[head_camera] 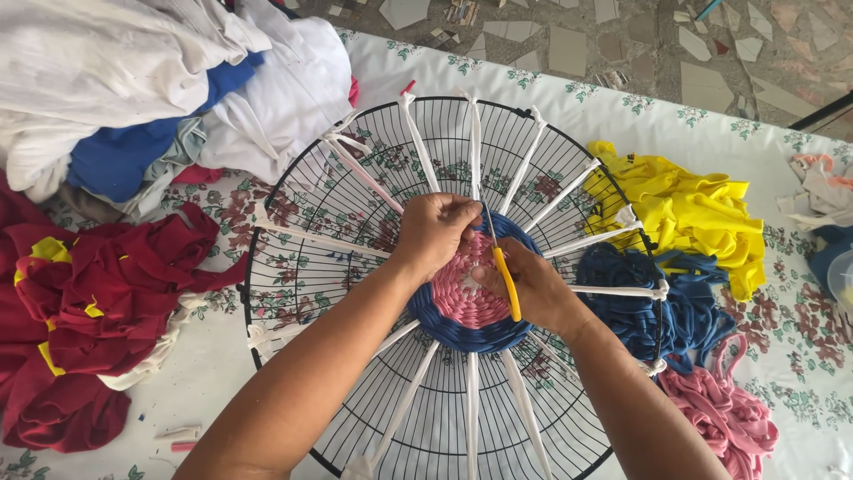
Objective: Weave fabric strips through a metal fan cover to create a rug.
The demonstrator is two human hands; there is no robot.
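Weaving a rag round on a fan-guard loom

Left hand (435, 233) pinches closed on fabric at the top edge of the woven disc (466, 298); exact strip unclear. Right hand (533, 289) grips a yellow-handled crochet hook (506, 280) over the disc. Disc sits at the hub of the black wire fan guard (293, 293) on the floral tablecloth (800, 338): pink centre done, blue ring around it. White strip spokes (524, 169) mostly bare, so most remains. Blue strips (657, 311), pink strips (720, 409), yellow cloth (684, 209) wait right.
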